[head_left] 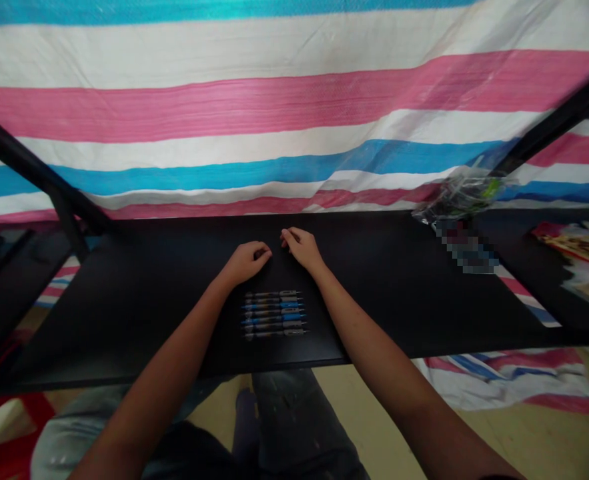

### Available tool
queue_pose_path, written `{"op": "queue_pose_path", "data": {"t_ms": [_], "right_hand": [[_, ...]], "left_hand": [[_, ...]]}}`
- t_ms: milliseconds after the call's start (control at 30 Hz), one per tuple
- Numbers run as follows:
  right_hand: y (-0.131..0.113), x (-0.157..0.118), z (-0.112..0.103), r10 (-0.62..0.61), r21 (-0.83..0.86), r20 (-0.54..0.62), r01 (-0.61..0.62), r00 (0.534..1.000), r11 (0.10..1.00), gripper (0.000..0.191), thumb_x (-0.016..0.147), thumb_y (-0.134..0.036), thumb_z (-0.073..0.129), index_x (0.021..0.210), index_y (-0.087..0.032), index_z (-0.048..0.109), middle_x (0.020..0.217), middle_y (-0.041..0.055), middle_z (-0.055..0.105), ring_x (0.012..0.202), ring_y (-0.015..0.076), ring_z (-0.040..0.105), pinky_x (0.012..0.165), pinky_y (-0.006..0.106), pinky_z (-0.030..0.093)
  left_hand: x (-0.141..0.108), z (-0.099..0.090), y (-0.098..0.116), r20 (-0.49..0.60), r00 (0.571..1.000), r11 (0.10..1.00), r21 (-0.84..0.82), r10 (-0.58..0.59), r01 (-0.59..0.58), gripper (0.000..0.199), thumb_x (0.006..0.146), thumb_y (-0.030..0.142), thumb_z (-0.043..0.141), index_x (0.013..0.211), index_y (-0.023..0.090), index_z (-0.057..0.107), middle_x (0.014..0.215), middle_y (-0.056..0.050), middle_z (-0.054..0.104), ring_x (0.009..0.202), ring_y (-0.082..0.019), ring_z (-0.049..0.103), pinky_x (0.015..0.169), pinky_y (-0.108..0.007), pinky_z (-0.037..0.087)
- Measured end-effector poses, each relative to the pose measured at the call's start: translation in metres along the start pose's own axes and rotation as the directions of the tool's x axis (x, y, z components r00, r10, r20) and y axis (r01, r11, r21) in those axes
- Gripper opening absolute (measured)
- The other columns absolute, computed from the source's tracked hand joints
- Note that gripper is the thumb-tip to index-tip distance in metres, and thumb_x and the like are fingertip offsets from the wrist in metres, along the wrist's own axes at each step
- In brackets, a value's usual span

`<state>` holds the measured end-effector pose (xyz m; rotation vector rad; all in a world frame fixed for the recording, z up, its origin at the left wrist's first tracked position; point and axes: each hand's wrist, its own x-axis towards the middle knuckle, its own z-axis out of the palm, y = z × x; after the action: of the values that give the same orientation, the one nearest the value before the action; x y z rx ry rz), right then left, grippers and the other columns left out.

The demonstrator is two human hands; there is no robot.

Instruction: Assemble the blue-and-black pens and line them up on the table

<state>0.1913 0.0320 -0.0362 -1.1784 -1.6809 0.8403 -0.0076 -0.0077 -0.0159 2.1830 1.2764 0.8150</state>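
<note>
Several pens [274, 315], some blue and some grey, lie side by side in a stack of rows near the front edge of the black table [164, 333]. Beyond them, to the left, my left hand [248, 260] rests on the table with its fingers curled closed. My right hand [300, 245] is a little farther right and back, also curled, with its fingers bent together. Neither hand touches the pens. Whether anything small is inside the curled fingers cannot be made out.
Clear plastic packaging [467, 193] lies at the back right corner, beside a pixelated item [467, 248]. More packets [587, 257] are on a surface farther right. A striped sheet [224, 113] hangs behind the table, between black metal posts.
</note>
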Motion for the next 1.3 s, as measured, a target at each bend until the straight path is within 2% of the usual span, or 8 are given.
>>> {"op": "queue_pose_path", "data": {"t_ms": [267, 633, 1300], "right_hand": [[0.0002, -0.0001, -0.0016, -0.009, 0.005, -0.003, 0.009, 1.000, 1.000, 0.045, 0.094, -0.058, 0.048, 0.076, -0.022, 0.067, 0.068, 0.0019, 0.067, 0.060, 0.0151, 0.060, 0.059, 0.026, 0.046], [-0.0012, 0.0015, -0.0011, 0.001, 0.011, -0.016, -0.001, 1.000, 1.000, 0.047, 0.093, -0.061, 0.048, 0.077, -0.021, 0.067, 0.066, 0.0022, 0.066, 0.061, 0.0156, 0.061, 0.058, 0.026, 0.047], [0.0001, 0.0044, 0.0000, 0.021, -0.006, -0.019, -0.021, 1.000, 1.000, 0.049, 0.089, -0.066, 0.051, 0.074, -0.021, 0.067, 0.064, 0.0023, 0.066, 0.060, 0.0164, 0.060, 0.057, 0.026, 0.045]], "left_hand": [[0.0008, 0.0005, -0.0011, 0.014, 1.000, 1.000, 0.011, 0.006, -0.006, 0.022, 0.090, 0.034, 0.054, 0.085, 0.019, 0.069, 0.077, -0.004, 0.066, 0.068, -0.018, 0.058, 0.068, -0.030, 0.042], [0.0005, -0.0001, -0.0074, -0.004, 1.000, 0.998, -0.055, -0.027, 0.027, 0.024, 0.089, 0.036, 0.055, 0.085, 0.019, 0.071, 0.078, -0.004, 0.069, 0.070, -0.018, 0.059, 0.067, -0.029, 0.042], [0.0012, 0.0007, -0.0022, 0.005, 1.000, 0.998, -0.063, -0.027, 0.027, 0.028, 0.091, 0.039, 0.053, 0.083, 0.019, 0.070, 0.075, -0.003, 0.067, 0.066, -0.018, 0.057, 0.064, -0.029, 0.040]]}}
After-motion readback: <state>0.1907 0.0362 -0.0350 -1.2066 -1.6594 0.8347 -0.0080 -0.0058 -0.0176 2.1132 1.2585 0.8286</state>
